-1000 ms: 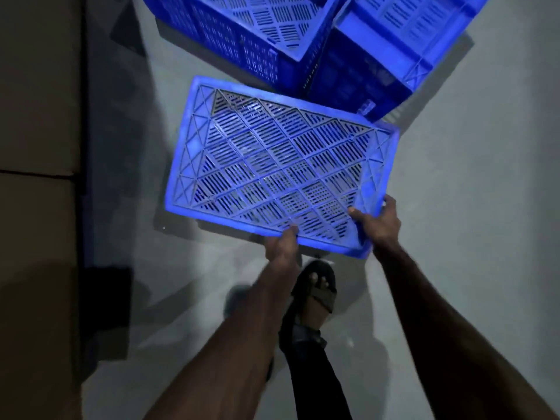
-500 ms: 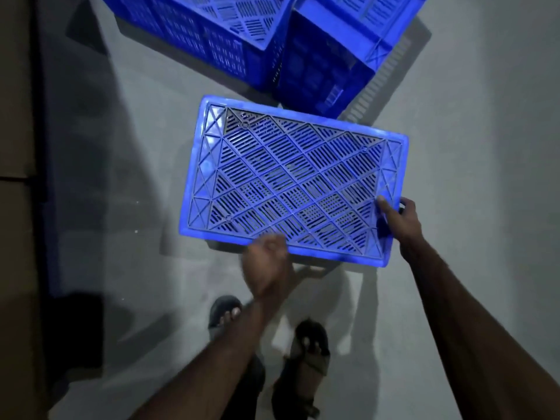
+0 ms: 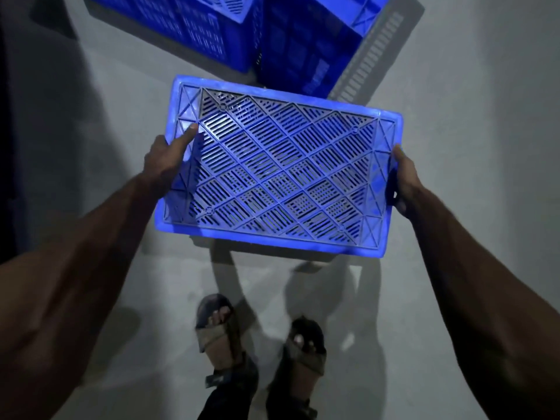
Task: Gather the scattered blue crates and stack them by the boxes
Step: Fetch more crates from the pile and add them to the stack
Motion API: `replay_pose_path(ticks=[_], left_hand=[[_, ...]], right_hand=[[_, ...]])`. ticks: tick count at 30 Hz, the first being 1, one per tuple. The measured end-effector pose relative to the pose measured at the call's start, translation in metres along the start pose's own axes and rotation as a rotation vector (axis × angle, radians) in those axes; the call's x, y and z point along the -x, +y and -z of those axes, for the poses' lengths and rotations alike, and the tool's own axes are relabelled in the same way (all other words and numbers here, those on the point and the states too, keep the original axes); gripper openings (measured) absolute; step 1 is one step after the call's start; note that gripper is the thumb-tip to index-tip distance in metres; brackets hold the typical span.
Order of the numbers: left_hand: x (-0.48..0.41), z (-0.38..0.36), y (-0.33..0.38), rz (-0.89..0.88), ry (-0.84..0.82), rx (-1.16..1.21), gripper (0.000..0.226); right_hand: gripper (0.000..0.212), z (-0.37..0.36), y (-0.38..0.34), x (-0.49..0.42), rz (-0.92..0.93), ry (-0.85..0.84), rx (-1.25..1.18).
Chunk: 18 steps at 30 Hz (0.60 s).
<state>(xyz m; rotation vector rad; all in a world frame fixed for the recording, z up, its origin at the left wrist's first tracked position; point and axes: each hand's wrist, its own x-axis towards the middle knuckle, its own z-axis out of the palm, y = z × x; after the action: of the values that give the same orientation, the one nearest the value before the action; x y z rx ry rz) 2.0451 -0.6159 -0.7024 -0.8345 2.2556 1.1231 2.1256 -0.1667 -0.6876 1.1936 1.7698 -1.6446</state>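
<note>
Two hands hold one blue plastic crate (image 3: 278, 174), a rectangular one turned bottom-up, so that its slatted base with a diamond pattern of ribs faces the camera. The left hand (image 3: 165, 160) grips the crate's left short end: its thumb lies flat on the base near the far left corner, while the other fingers go out of sight past the edge. The right hand (image 3: 404, 183) grips the opposite short end, with the thumb along the rim and the fingers curled down round the side wall. The crate is off the pale grey concrete floor (image 3: 454, 116), level or nearly so, and casts its shadow on the floor beneath its near long edge. It hangs in front of the person, beyond the two feet in dark strapped sandals (image 3: 216, 325) that stand on the floor below. Past its far long edge stand two more blue plastic crates, close together, both cut off by the top of the view: a perforated-walled crate on the left (image 3: 197, 31) and a darker, ribbed-walled crate on the right (image 3: 306, 50). In this view the held crate's far edge overlaps the foot of the right-hand one; whether they touch cannot be told. The left margin is too dark to read.
</note>
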Motion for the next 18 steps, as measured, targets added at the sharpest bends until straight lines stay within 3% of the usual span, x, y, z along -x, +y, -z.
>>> replay_pose_path(ticks=[2,6,11,18], left_hand=[[0.004,0.002,-0.001,0.009,-0.044,0.157,0.122],[0.022,0.012,-0.008,0.048,-0.245,0.471,0.097],[0.072,0.029,-0.009,-0.043,-0.155,0.643,0.079],[0.131,0.053,-0.026,0.126,-0.112,0.724,0.095]], right_hand=[[0.064,0.000,-0.006,0.008,0.056,-0.056,-0.101],[0.068,-0.003,-0.013,0.022,0.089,0.020,-0.216],[0.067,0.010,-0.020,0.045,0.032,0.091,-0.256],[0.049,0.030,-0.027,0.078,0.089,0.068,-0.434]])
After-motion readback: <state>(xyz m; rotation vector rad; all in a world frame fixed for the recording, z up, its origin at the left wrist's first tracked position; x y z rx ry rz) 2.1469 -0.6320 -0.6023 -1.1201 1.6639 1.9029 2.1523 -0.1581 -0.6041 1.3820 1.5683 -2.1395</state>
